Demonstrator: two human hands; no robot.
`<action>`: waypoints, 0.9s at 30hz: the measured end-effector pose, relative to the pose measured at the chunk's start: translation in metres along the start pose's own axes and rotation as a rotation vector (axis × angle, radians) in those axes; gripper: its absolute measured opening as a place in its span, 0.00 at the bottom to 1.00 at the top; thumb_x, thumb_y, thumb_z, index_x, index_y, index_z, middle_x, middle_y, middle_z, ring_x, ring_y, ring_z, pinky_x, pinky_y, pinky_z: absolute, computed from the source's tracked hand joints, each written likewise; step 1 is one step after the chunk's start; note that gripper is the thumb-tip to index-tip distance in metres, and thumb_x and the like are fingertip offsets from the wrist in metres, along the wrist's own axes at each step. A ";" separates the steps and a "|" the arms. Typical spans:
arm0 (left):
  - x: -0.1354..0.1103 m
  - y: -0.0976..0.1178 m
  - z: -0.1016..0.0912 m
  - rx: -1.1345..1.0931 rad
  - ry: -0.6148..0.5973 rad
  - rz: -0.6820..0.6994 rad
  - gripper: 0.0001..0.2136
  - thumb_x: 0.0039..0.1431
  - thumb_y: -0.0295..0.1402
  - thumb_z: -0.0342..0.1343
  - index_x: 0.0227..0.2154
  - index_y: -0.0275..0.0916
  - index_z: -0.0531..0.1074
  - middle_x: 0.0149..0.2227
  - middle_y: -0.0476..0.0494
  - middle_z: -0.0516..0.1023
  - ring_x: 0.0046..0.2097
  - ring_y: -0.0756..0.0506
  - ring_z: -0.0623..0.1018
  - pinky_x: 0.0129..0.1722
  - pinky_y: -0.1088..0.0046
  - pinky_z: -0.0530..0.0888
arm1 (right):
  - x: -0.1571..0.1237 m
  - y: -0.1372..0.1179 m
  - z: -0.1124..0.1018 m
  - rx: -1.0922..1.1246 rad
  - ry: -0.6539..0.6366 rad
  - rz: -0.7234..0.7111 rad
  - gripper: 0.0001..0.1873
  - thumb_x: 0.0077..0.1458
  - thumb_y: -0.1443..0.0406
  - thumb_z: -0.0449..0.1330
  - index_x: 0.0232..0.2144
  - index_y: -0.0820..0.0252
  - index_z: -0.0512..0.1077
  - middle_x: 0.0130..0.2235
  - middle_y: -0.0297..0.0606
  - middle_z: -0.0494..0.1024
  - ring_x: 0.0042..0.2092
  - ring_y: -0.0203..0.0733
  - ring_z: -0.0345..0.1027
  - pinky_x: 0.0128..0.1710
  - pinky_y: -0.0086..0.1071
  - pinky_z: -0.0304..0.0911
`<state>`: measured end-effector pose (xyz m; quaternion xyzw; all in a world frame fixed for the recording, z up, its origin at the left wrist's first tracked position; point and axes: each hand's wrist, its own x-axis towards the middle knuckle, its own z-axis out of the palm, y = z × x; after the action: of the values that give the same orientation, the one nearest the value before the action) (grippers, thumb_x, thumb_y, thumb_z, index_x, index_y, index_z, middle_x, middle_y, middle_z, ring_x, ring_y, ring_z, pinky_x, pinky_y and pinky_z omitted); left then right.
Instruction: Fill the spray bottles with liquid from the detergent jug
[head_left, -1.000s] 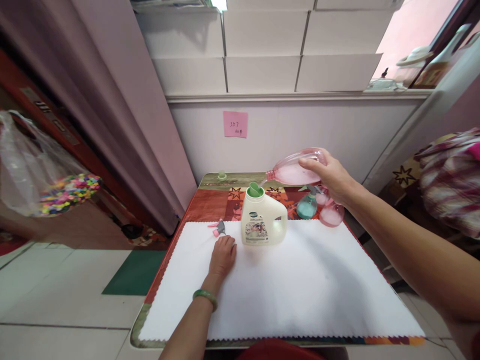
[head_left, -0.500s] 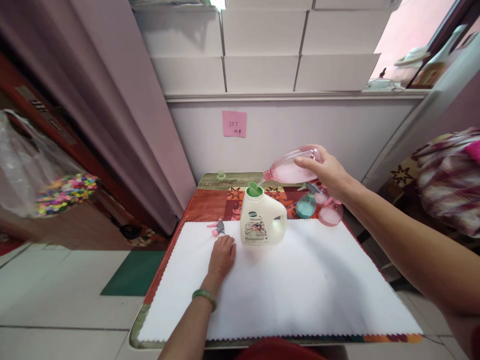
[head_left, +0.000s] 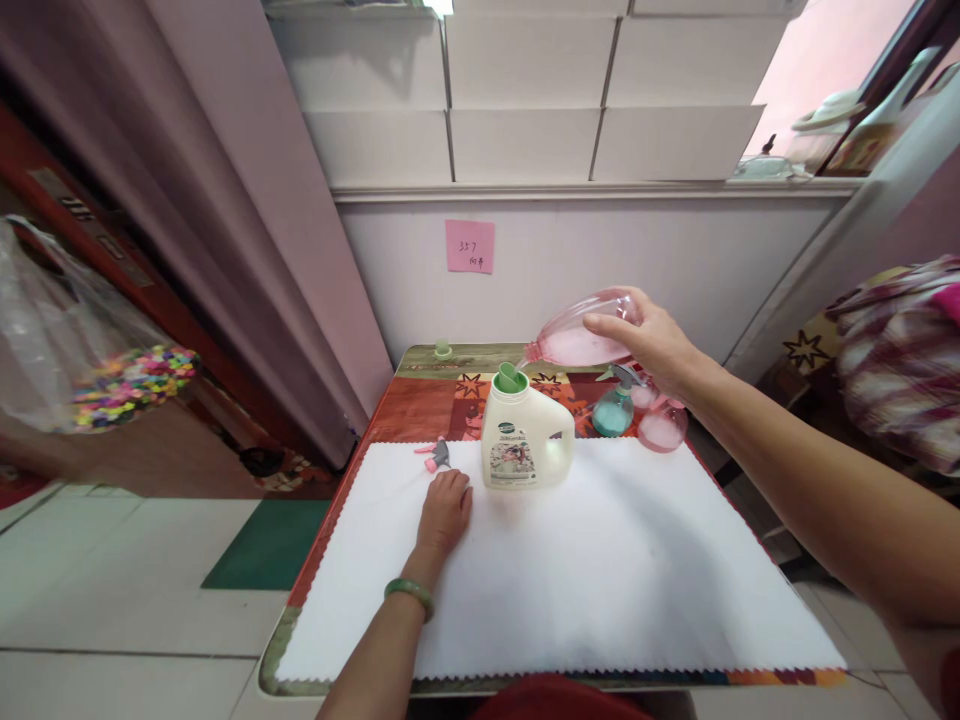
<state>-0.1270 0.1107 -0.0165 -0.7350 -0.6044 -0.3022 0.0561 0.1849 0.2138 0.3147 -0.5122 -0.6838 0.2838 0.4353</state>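
My right hand (head_left: 652, 335) grips a clear pink spray bottle (head_left: 581, 338) by its base end, tilted with its neck down to the left. A thin stream runs from the neck into the green-rimmed mouth of a cream detergent jug (head_left: 527, 440). The jug stands upright on a white mat (head_left: 562, 580). Palm down on the mat, my left hand (head_left: 446, 508) has its fingers curled together, with nothing seen in them. Just beyond its fingertips lies a grey and pink trigger spray head (head_left: 436, 456); whether they touch is unclear.
Right of the jug stand a teal spray bottle (head_left: 613, 410) and a pink spray bottle (head_left: 663, 427), with another pink one partly hidden behind. A small green cap (head_left: 443, 350) sits at the table's back edge. A pink note (head_left: 470, 247) is on the wall.
The pink bottle and my right hand have shifted very slightly left. My left hand, the jug and the spray head keep their places.
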 end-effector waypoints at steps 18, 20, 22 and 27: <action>-0.001 0.000 0.000 0.002 -0.007 -0.010 0.06 0.67 0.29 0.49 0.40 0.42 0.71 0.43 0.38 0.76 0.47 0.37 0.73 0.48 0.56 0.72 | 0.014 0.003 0.005 -0.046 -0.076 -0.052 0.38 0.46 0.41 0.69 0.56 0.47 0.71 0.47 0.40 0.80 0.48 0.54 0.74 0.51 0.54 0.70; -0.001 0.000 -0.001 0.000 -0.010 -0.011 0.06 0.67 0.29 0.49 0.40 0.42 0.71 0.42 0.38 0.76 0.47 0.37 0.73 0.48 0.56 0.72 | 0.014 0.000 0.004 -0.077 -0.077 -0.067 0.39 0.46 0.41 0.69 0.56 0.48 0.71 0.47 0.41 0.80 0.48 0.55 0.74 0.52 0.54 0.69; -0.001 0.000 -0.001 -0.001 -0.012 -0.014 0.06 0.67 0.29 0.49 0.40 0.43 0.71 0.42 0.39 0.76 0.46 0.37 0.73 0.47 0.56 0.72 | 0.015 -0.003 0.004 -0.100 -0.080 -0.083 0.39 0.45 0.40 0.69 0.56 0.48 0.72 0.48 0.42 0.79 0.50 0.57 0.73 0.51 0.55 0.69; -0.001 0.000 -0.001 -0.006 -0.008 -0.017 0.06 0.67 0.29 0.49 0.40 0.43 0.71 0.42 0.39 0.76 0.46 0.38 0.73 0.48 0.56 0.72 | 0.019 -0.008 0.005 -0.133 -0.095 -0.091 0.39 0.44 0.41 0.69 0.56 0.47 0.72 0.49 0.43 0.79 0.51 0.58 0.73 0.52 0.56 0.69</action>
<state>-0.1272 0.1096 -0.0166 -0.7311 -0.6100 -0.3015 0.0487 0.1754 0.2294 0.3247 -0.4942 -0.7438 0.2415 0.3797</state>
